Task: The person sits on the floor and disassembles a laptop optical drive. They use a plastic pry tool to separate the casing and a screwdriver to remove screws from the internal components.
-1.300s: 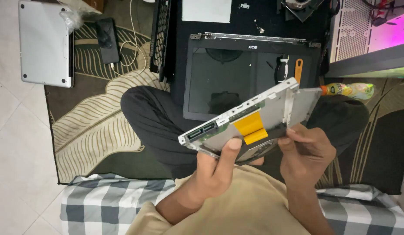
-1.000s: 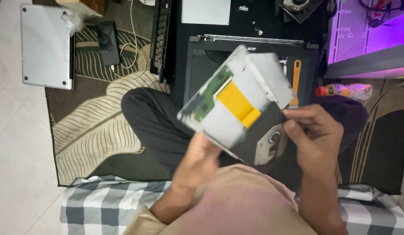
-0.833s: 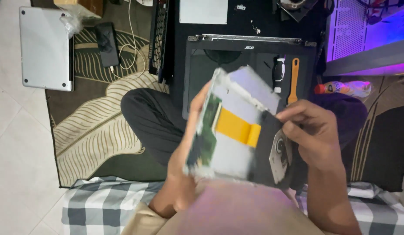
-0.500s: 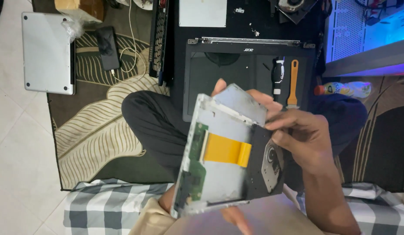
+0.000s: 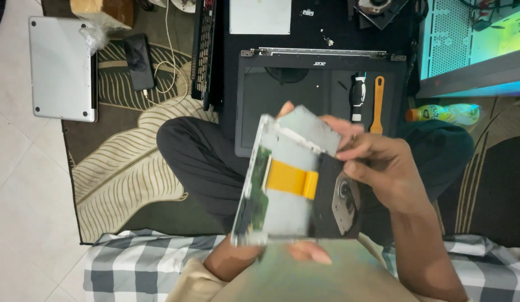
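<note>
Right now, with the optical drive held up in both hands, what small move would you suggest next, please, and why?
Probably steady the optical drive with the left hand under its near edge and let the right hand ease the loose grey cover plate off: it already stands lifted at the far end, exposing the orange ribbon cable.

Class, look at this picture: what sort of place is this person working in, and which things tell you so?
Probably a home floor used for computer repair: an opened black laptop shell, an orange pry tool and a silver laptop lie on a patterned rug.
</note>
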